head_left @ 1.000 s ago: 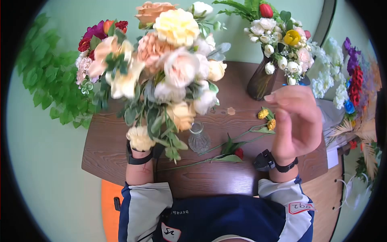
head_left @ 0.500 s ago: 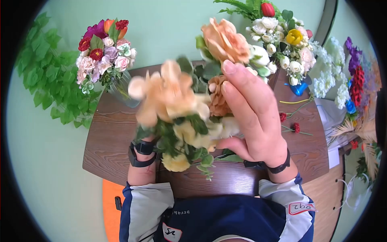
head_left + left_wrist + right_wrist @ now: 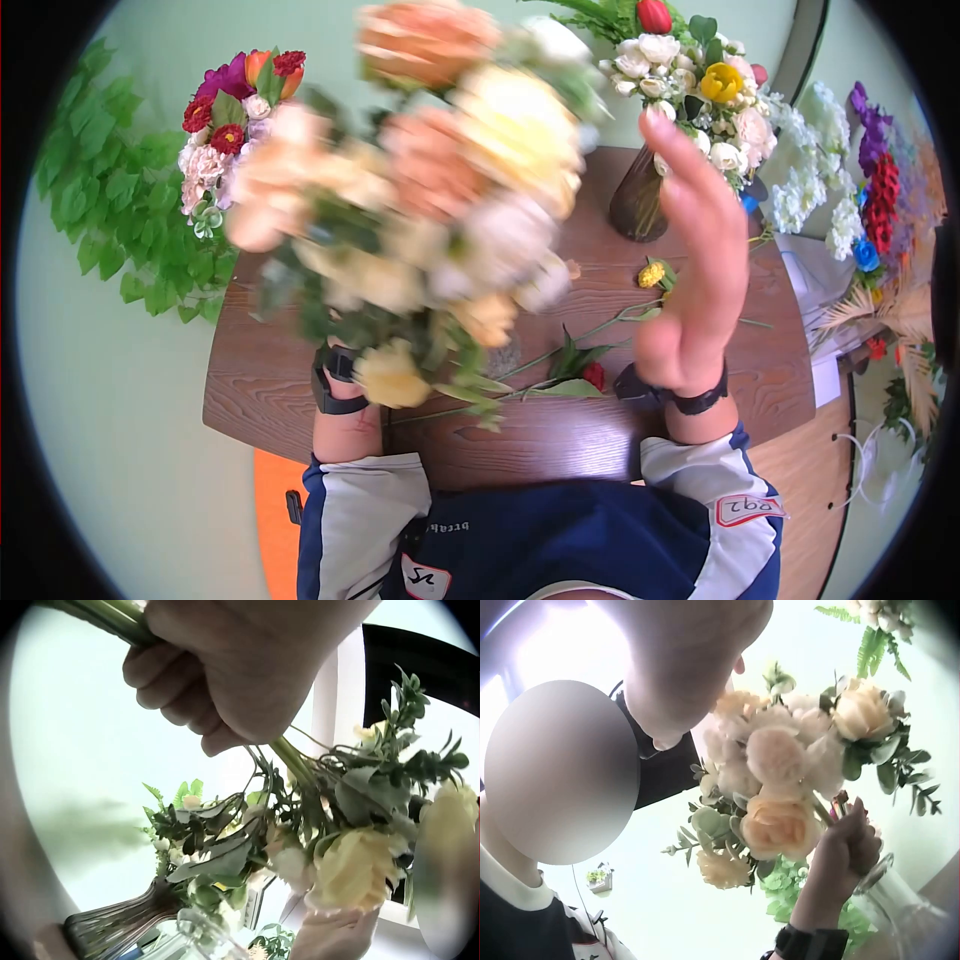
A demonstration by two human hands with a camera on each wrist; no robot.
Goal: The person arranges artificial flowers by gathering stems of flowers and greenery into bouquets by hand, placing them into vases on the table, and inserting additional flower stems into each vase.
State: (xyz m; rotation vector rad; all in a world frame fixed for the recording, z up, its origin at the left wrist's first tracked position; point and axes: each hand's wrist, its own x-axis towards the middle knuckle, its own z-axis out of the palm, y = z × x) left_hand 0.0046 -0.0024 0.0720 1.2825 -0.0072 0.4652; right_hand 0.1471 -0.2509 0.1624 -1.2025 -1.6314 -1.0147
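A large bouquet (image 3: 440,200) of peach, cream and pale pink flowers is raised over the table's left half, blurred in the head view. My left hand (image 3: 225,682) grips its bundled green stems (image 3: 112,619); the bouquet covers that hand in the head view. From the right wrist view, the left hand (image 3: 847,851) shows as a fist below the blooms. To the right of the bouquet and apart from it is my right hand (image 3: 700,270), raised with straight fingers and holding nothing.
A small glass vase (image 3: 503,358) is mostly covered by the bouquet. On the wooden table (image 3: 270,390) lie a red flower (image 3: 593,376) and a yellow flower (image 3: 652,274). A dark vase (image 3: 637,205) of white flowers stands behind; another bouquet (image 3: 225,140) is at back left.
The bouquet turned and tipped toward the right hand, which touched its blooms half a second ago. Now the bouquet is back up and left, and the right hand has drawn away rightward.
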